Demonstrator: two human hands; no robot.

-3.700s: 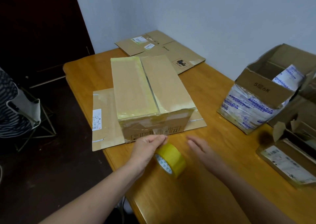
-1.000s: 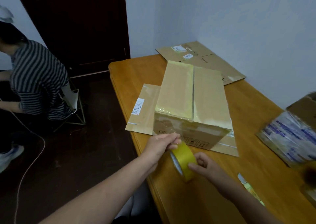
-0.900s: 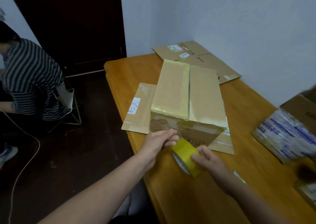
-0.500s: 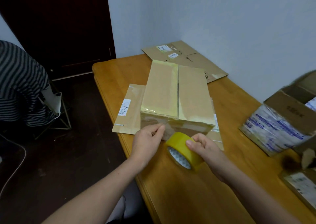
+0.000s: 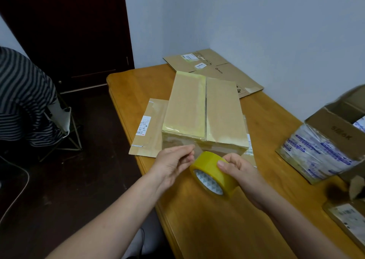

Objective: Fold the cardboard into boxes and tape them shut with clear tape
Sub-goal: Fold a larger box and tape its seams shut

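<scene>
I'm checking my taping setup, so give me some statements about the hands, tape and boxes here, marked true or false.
The right hand holds the tape roll. True.
The closed box sits on flat cardboard. True.
The tape roll rests on top of the closed box. False: it is held in front of that box.
The left hand lies flat on the box. False: its fingers pinch the tape end beside the roll.

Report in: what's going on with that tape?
Right hand grips tape roll. Left hand pinches its loose end. Box behind, flaps closed. Nothing blocking.
</scene>
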